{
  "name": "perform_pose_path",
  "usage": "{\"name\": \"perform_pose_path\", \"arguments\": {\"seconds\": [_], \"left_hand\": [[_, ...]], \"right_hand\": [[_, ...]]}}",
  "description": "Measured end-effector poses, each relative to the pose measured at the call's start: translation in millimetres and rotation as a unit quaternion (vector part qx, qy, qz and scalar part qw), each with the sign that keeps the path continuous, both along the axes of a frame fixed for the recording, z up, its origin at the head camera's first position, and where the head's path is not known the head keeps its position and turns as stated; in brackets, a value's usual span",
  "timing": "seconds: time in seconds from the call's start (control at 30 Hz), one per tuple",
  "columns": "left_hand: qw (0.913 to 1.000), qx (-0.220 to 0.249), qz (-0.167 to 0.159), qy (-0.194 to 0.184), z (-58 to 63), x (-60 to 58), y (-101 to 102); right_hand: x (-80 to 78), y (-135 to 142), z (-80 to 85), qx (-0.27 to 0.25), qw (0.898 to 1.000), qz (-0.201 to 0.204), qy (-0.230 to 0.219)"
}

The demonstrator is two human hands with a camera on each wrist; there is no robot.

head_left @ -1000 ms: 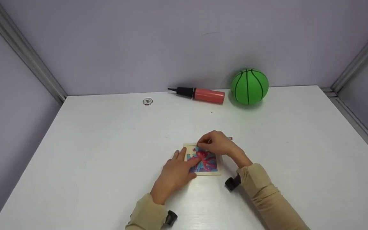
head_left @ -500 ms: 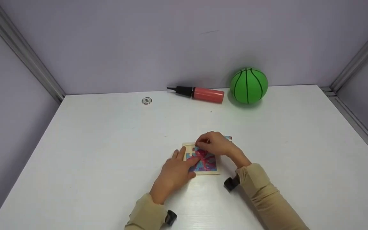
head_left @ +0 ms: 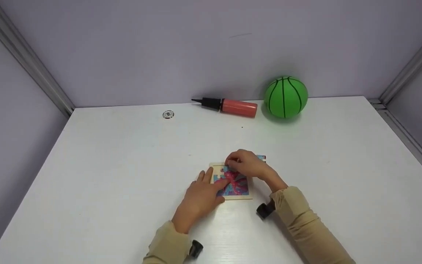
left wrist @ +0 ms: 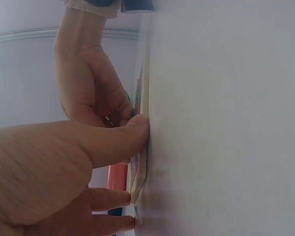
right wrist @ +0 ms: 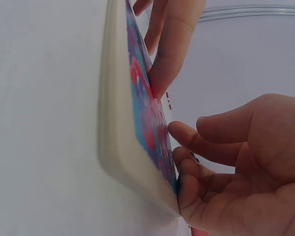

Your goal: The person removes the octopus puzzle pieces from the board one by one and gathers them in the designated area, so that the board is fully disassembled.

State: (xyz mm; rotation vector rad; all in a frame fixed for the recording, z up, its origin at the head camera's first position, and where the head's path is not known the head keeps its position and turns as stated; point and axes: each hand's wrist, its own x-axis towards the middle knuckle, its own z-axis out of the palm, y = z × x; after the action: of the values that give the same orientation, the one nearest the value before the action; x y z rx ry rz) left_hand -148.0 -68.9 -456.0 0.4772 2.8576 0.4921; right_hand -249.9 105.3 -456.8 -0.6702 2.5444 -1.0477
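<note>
A small wooden jigsaw puzzle [head_left: 241, 187] with a pink octopus on blue lies in a pale frame on the white table, its upper left corner bare wood. My left hand [head_left: 200, 198] is spread over its left side: the index finger presses on the picture, the thumb rests at the near edge, and other fingers touch the left border. At the far edge, my right hand [head_left: 249, 164] has curled fingers on a blue puzzle piece [head_left: 226, 168], mostly hidden under the fingertips. In the right wrist view, those fingertips meet the frame's corner. Another loose piece [head_left: 262, 157] lies behind the right hand.
Along the back wall lie a red and black hand pump [head_left: 238, 108] and a green ball [head_left: 286, 97] with black lines. Left of the pump is a round black-and-white disc [head_left: 168, 114]. Grey walls with metal rails enclose the table.
The right fingertips have shifted only slightly at the puzzle's far edge, and more of the loose piece behind the hand shows. My left hand has kept its place.
</note>
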Motion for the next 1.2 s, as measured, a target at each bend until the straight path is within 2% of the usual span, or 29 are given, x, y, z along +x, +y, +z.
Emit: {"name": "perform_pose_path", "arguments": {"seconds": [0.37,0.47,0.63,0.77,1.0,1.2], "left_hand": [[1.0,-0.005,-0.002,0.002,3.5,1.7,-0.8],[1.0,-0.001,0.0,-0.001,3.3,1.8,-0.7],[1.0,0.008,0.001,-0.005,2.0,1.6,0.2],[0.9999,0.01,0.004,-0.005,1.1,1.7,1.3],[0.9999,0.012,0.007,-0.006,1.1,2.2,1.8],[0.9999,0.016,0.003,-0.005,0.2,2.3,0.7]], "right_hand": [[-0.2,-0.3,1.5,0.011,0.999,0.022,0.03],[0.1,-0.6,0.5,0.004,1.0,0.021,0.02],[-0.1,-0.8,-0.4,-0.004,1.0,-0.009,-0.017],[-0.2,-0.9,-0.2,-0.007,0.999,-0.017,-0.03],[0.6,-0.2,-0.6,-0.022,0.998,-0.023,-0.046],[2.2,-0.1,0.1,-0.025,0.999,-0.018,-0.035]]}}
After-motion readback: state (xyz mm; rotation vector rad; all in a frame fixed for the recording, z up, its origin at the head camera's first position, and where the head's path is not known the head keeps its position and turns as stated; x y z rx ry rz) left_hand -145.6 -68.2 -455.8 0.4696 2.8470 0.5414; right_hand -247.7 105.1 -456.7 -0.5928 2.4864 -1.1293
